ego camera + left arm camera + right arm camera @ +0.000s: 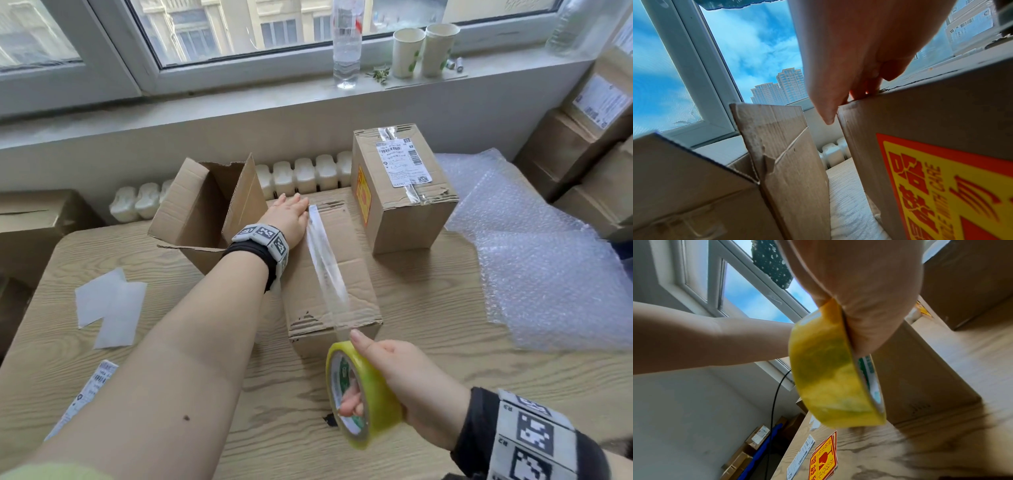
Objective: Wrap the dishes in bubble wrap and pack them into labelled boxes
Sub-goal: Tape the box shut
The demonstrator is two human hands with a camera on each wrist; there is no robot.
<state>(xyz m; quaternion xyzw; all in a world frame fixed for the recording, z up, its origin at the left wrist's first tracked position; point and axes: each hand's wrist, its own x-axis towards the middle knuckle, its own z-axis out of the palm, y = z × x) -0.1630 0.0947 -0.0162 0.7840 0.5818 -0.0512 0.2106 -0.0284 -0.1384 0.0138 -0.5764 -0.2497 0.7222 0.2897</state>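
Your left hand [289,216] flat, pinning clear tape strip [325,263] on closed brown cardboard box [346,274] mid-counter [428,308] | right hand [407,383] gripping yellow tape roll [363,394] | risk: slack wrinkles or skews the strip.

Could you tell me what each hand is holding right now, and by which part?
The right hand grips the tape roll, fingers through its core. The left hand holds nothing, pressing flat on the box.

Left arm extended forward across the body, left hand [290,216] palm down, fingers straight and pressed flat on the far end of a box top. Right hand [404,383] held low and nearer, fingers curled through a tape roll's core (thumb extended along its rim). Tracking bands on both wrists.
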